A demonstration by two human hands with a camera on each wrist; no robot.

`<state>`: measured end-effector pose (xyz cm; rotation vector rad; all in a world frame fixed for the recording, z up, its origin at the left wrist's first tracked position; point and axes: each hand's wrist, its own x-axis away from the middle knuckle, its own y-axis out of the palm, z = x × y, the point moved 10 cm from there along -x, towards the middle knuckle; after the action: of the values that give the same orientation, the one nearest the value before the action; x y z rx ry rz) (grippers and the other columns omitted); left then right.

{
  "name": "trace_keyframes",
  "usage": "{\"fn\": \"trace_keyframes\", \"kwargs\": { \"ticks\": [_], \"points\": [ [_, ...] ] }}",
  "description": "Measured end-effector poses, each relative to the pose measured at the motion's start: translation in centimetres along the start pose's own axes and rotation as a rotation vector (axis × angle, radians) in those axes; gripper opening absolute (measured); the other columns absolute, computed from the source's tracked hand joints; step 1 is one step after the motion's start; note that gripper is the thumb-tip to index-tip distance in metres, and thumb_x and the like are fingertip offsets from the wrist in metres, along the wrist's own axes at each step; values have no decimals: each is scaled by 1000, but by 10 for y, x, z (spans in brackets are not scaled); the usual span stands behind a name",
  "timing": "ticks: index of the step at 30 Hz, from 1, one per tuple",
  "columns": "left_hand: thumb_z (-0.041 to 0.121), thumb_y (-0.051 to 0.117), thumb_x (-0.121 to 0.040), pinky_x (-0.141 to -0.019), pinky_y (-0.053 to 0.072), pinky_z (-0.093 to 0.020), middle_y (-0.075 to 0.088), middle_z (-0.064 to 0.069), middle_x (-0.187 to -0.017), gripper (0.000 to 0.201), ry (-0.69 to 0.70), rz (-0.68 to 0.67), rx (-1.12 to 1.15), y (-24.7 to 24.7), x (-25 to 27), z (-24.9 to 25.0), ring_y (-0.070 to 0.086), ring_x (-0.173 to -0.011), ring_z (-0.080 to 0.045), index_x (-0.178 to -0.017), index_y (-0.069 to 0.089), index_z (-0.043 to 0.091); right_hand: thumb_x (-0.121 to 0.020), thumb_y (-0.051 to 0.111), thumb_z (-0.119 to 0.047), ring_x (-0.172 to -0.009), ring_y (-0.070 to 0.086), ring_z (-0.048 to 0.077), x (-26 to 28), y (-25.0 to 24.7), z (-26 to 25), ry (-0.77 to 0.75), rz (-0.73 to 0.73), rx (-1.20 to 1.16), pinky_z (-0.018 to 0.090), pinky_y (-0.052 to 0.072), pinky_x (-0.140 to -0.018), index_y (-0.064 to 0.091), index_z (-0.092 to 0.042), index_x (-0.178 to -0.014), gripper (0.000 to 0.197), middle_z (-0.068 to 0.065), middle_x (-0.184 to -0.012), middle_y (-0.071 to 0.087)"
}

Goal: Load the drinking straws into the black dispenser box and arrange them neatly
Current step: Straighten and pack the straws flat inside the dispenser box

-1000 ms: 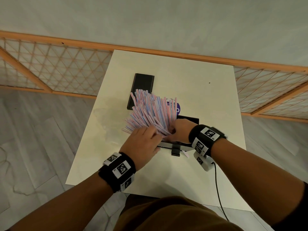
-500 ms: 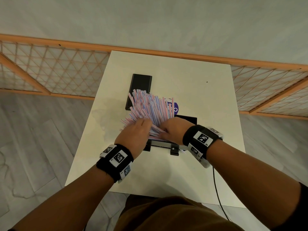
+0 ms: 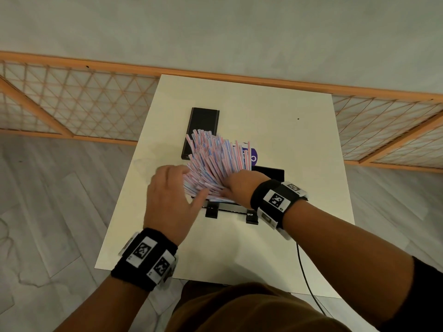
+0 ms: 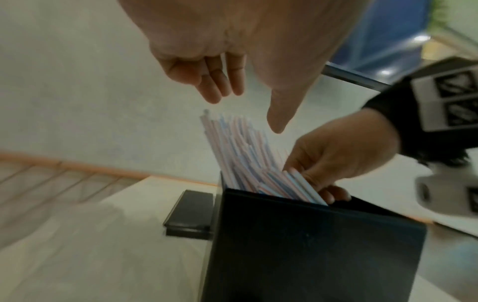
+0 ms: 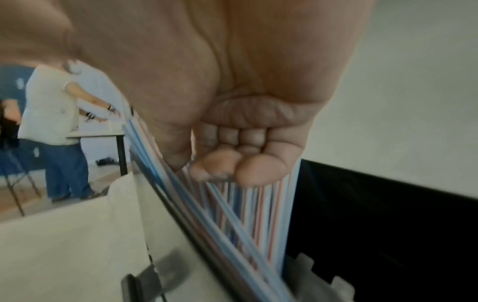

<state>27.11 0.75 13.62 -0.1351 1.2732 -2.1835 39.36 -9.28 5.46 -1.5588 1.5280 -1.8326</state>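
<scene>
1 box (image 4: pixel 310 245), 1 straw bundle (image 3: pixel 215 161), 2 hands; right hand (image 3: pixel 239 185) grips straws.

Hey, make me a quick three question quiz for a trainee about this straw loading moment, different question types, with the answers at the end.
1. True or false: the left hand is gripping the straws.
2. Multiple choice: where do the straws stand? A) flat on the table B) fanned out, upright in the black dispenser box C) inside the flat black lid
3. Fill in: the right hand holds the straws near the box's ____ edge.

Key: 1 false, its fingers are spread and relaxed beside the fan; 2 B; 3 top.
</scene>
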Motion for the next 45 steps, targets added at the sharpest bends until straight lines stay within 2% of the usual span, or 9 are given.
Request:
{"fn": "trace_keyframes", "kwargs": {
  "ticks": [4,7,12,15,19,23,34,40,45],
  "points": [
    [61,77,-78,-87,49,-31,43,0,-131,85,-347,-132,237,15,5,-52,55,-107,-18,-144,37,25,-105,37,-41,-81,59,25,15,-8,9,60,90,-191,38,51,-74,64,-14,-103,38,5,-88,63],
    [72,66,-81,-74,46,-26,61,1,-105,84,-458,-314,324,42,4,-62,62,-91,-14,-146,34,28,-104,38,-49,-76,62,23,27,-15,9,49,147,-250,36,53,-69,56,-18,-106,36,3,-85,63],
    [62,69,-86,-87,54,-31,70,15,-105,47,-382,-282,422,64,-17,-52,66,-95,-5,-122,58,33,-89,65,-54,-65,51,7,30,-3,-2,5,88,-285,21,40,-55,39,-24,-111,46,-10,-81,50],
    [55,67,-91,-82,56,-30,71,12,-96,25,-283,-240,427,67,-27,-43,66,-89,-2,-100,67,32,-95,63,-41,-64,52,10,23,3,-4,-1,102,-283,18,36,-52,40,-17,-119,40,-9,-80,48],
    [53,66,-93,-65,50,-29,67,7,-75,29,-315,-170,438,57,-27,-50,64,-69,-10,-84,59,26,-95,62,-42,-65,56,11,21,3,-2,5,141,-358,23,43,-56,39,-24,-104,30,-10,-77,50],
    [49,63,-96,-52,48,-14,66,-1,-72,34,-324,-112,434,33,-26,-52,64,-58,-11,-88,58,16,-94,63,-45,-65,54,6,22,2,1,18,156,-410,21,41,-55,43,-25,-104,30,-10,-79,53],
    [37,57,-103,-48,42,-8,67,-2,-67,27,-225,129,403,-79,-49,-32,66,-53,-7,-94,57,11,-84,68,-61,-70,59,12,39,-33,-3,15,250,-382,31,54,-63,43,-28,-103,46,-7,-83,59],
    [40,54,-104,-49,50,-22,67,0,-74,29,-111,272,455,-135,-59,8,67,-52,-9,-97,54,12,-71,74,-70,-79,52,7,61,-81,3,-7,441,-418,29,51,-68,44,-35,-105,57,-13,-96,47],
    [35,59,-103,-52,59,-46,65,-2,-68,29,-160,153,678,-85,-59,19,64,-49,-20,-95,58,7,-71,74,-68,-81,57,14,85,-110,18,28,583,-351,31,52,-67,44,-31,-107,60,-8,-108,44]
  ]
}}
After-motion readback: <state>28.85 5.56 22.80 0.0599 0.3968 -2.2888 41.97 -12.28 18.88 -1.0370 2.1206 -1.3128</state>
